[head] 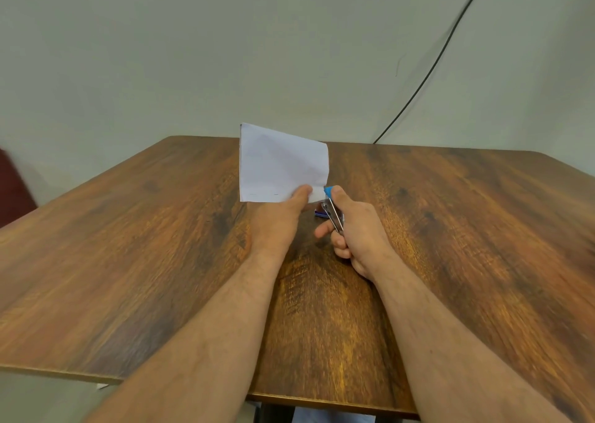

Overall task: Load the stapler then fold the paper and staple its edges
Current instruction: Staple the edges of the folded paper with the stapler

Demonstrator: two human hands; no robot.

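Observation:
A folded white paper point(280, 161) is held upright above the wooden table point(128, 245). My left hand point(280, 223) pinches its lower edge, thumb on the near face. Two staples show along that bottom edge to the left of my thumb. My right hand point(357, 229) grips a small stapler point(331, 210) with a blue head and metal body, thumb pressing on top. The stapler's jaws sit over the paper's lower right corner. A small blue staple box point(320, 213) lies on the table, mostly hidden behind the stapler.
A black cable point(428, 71) hangs down the pale wall to the table's back edge. A dark red object point(13, 184) stands beyond the table's left side. A scrap of white paper point(102, 386) pokes out below the front edge.

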